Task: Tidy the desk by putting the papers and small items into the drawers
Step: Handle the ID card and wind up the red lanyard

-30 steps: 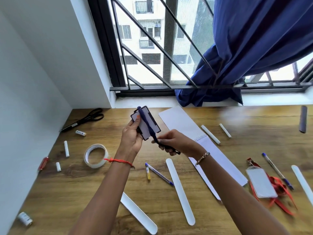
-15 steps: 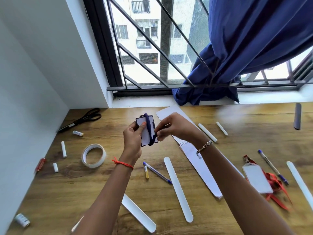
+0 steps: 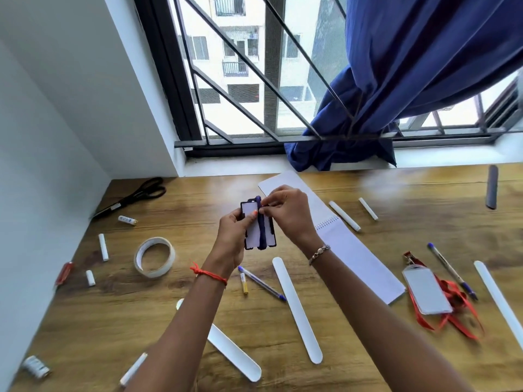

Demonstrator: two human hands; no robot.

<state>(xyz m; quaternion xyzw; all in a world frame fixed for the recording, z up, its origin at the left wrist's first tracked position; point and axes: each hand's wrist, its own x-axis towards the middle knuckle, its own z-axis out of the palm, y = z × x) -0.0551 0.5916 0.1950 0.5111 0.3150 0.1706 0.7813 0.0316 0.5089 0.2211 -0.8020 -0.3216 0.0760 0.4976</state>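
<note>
Above desk [image 3: 169, 321] centre: badge holder [image 3: 252, 230] with blue lanyard [image 3: 262, 232] wrapped lengthwise.
Probably light, stiff holder, limp lanyard; left hand [image 3: 232, 239] grips holder edge, right hand [image 3: 287, 212] pinches lanyard top. Carry by holder.

The left hand [image 3: 233, 239] hid part of the card holder [image 3: 253, 230], the right hand [image 3: 285, 213] part of the notepad [image 3: 356, 256]. The red thing [image 3: 64, 273] was blurred.

The right hand [image 3: 285, 213] has risen from below the badge holder [image 3: 251, 232] to its top edge. The blue lanyard [image 3: 261, 230], slanted 1 second ago, now lies wound lengthwise.
</note>
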